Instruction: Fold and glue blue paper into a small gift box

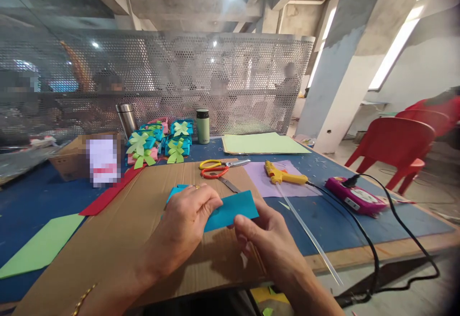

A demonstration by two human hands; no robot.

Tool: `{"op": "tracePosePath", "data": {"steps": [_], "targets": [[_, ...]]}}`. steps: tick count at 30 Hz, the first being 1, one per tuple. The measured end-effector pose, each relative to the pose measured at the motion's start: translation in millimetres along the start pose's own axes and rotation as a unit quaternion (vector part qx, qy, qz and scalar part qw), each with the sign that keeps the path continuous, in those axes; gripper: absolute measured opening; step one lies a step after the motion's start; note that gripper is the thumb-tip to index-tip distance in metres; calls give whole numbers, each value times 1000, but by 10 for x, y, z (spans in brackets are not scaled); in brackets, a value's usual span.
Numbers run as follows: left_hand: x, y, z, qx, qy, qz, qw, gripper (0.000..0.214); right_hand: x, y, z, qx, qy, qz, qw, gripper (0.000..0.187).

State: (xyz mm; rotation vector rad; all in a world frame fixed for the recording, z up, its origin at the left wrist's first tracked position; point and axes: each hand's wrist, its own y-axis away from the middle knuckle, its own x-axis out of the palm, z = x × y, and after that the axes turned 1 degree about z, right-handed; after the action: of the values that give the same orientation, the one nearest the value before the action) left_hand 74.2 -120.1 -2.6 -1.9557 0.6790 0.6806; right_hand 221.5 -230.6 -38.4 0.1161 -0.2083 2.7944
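A strip of blue paper point(233, 209) is held above the cardboard sheet point(118, 239) between both hands. My left hand point(190, 213) pinches its left part, with a ring on one finger. At the strip's right end, my right hand point(260, 232) grips it, thumb in front and fingers behind. Another blue piece point(175, 192) shows just behind my left hand; whether it joins the strip I cannot tell. Beyond the hands lie scissors with one yellow and one red handle point(214, 173). A yellow glue gun point(285, 177) with a long clear glue stick rests on lilac paper point(257, 189).
Blue boxes with green bows point(178, 150) stand at the back, beside a green tumbler point(203, 126) and a steel flask point(126, 119). A purple power strip point(355, 196) with black cables sits right. Green sheets point(264, 143), red ribbon point(113, 189) and a carton point(72, 158) lie around.
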Motion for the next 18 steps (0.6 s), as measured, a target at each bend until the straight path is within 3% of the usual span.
{"op": "tracePosePath", "data": {"steps": [8, 13, 18], "targets": [[70, 112, -122, 8, 10, -107, 994, 20, 208, -1, -63, -10, -61, -45, 997, 39], [55, 152, -143, 33, 8, -133, 991, 19, 219, 18, -109, -9, -75, -52, 996, 39], [55, 163, -160, 30, 13, -123, 992, 23, 207, 84, -92, -18, -76, -57, 995, 38]]}}
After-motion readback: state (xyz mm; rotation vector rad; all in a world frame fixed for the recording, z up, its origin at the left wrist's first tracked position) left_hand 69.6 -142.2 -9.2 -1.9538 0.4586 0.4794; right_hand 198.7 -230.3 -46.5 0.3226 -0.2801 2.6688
